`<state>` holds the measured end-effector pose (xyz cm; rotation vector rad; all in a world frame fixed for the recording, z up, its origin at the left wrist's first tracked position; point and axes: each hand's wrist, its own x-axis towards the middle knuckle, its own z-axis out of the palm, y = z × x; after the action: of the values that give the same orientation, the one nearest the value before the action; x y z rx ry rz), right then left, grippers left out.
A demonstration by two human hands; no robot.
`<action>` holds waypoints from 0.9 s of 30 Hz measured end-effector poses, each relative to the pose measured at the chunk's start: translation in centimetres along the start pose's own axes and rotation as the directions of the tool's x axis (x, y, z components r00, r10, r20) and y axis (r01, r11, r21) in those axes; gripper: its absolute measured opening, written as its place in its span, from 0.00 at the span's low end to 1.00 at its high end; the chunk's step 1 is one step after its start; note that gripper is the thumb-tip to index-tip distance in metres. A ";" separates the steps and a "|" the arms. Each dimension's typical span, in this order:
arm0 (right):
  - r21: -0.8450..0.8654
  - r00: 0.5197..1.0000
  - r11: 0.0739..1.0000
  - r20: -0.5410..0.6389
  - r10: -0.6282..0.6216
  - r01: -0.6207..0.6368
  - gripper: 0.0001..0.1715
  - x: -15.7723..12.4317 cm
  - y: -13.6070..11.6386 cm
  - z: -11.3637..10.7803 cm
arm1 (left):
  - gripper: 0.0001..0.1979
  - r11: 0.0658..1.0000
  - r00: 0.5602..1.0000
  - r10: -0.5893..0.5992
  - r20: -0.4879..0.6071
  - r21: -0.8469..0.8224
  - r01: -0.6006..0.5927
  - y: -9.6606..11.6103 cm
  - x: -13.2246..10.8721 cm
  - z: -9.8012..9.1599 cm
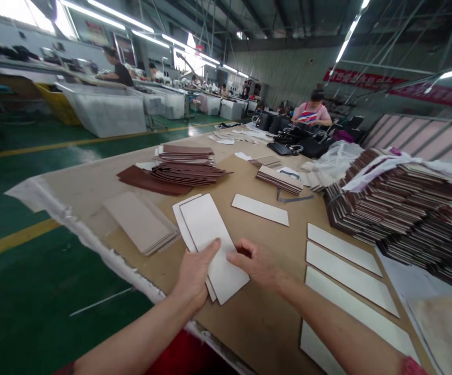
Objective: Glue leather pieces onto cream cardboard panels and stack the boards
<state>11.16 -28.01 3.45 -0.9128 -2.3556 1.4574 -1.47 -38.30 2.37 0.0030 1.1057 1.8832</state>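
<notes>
We are holding two white panels [209,226] over the near table [265,333].
Our left hand [195,271] is clamping both; our right hand [256,263], fingers narrow, is touching one. Three loose panels [349,276] are lying right, a single panel [260,209] beyond.

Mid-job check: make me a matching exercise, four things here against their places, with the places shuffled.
Things
1. Overlapping white rectangular panels
2. Fanned pile of reddish-brown flat pieces
3. Beige flat rectangular sheets
4. Tall heap of brown flat panels with pale layers

Places
A. On the brown-covered table, just left of the held pieces
B. Along the table's right side
C. Gripped in the left hand, with the right hand at their edge
D. Directly beyond the beige sheets

Pairs: 1-C, 2-D, 3-A, 4-B
</notes>
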 end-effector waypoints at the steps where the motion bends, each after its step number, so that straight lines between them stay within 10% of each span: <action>1: 0.067 0.999 0.997 -0.037 0.041 -0.038 0.18 -0.6 -0.1 0.6 | 0.26 1.000 1.000 -0.012 0.008 0.008 0.012 -0.2 -0.1 0.1; 6: 0.167 0.952 0.985 -0.292 0.087 -0.039 0.19 -0.4 0.1 -2.1 | 0.19 0.994 0.995 -0.095 -0.006 0.054 0.096 0.2 -1.1 -0.6; 13: -0.484 0.977 0.875 -0.185 -0.104 0.001 0.17 2.5 2.0 -9.5 | 0.16 0.989 0.997 -0.053 -0.056 0.134 0.061 1.8 -2.5 -3.6; 27: -0.758 0.990 0.652 -0.079 -0.114 0.014 0.34 3.9 5.8 -4.9 | 0.16 0.974 0.992 -0.091 -0.089 0.199 0.107 1.6 -2.3 -3.8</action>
<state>12.78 -20.22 0.26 -1.0129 -2.8786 0.2890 -2.80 -42.81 2.15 -0.0110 1.3254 1.6877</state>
